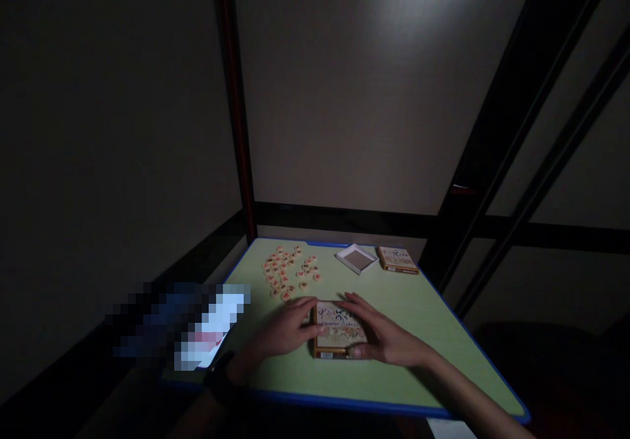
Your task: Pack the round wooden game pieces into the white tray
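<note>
A square printed game box [338,331] lies near the front of a green table with a blue rim [374,405]. My left hand [285,329] grips its left side and my right hand [381,334] grips its right side, fingers curled along the edges. Beyond the left hand lie several round pale game pieces with red and dark marks [290,271], spread in loose rows.
At the far edge sit an empty white box tray [356,258] and a second printed box [398,259]. A blurred-out bright object [197,324] lies at the table's left. Dark slanted beams [497,137] and a red post [236,104] stand behind the table.
</note>
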Available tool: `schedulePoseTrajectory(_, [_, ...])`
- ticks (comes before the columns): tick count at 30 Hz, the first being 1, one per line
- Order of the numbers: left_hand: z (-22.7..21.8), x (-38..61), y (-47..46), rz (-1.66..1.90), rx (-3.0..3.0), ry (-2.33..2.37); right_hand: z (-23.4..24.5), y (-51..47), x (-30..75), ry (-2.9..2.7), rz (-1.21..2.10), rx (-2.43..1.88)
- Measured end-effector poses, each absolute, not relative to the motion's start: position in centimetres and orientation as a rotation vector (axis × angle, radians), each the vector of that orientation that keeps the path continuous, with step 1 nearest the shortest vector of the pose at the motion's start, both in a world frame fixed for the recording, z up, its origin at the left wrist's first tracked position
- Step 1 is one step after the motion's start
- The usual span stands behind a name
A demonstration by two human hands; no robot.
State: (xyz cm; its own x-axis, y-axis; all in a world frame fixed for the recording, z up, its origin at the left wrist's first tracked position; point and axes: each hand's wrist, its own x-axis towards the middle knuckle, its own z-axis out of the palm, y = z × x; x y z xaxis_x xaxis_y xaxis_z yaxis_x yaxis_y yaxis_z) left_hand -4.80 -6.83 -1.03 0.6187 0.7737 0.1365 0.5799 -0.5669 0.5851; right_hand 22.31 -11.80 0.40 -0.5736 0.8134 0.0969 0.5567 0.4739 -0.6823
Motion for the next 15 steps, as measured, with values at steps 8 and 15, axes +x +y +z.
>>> schedulePoseTrajectory(8, [-0.4, -5.0, -7.2, 0.321, 2.419, 1.129, -2.0, -11.9, 22.5, -2.263, 0.82, -1.157])
schedulePoseTrajectory(15, [1.1, -4.2, -7.9, 0.424, 2.487, 1.088, -0.3, -11.2, 21.7, -2.099, 0.592, -1.321])
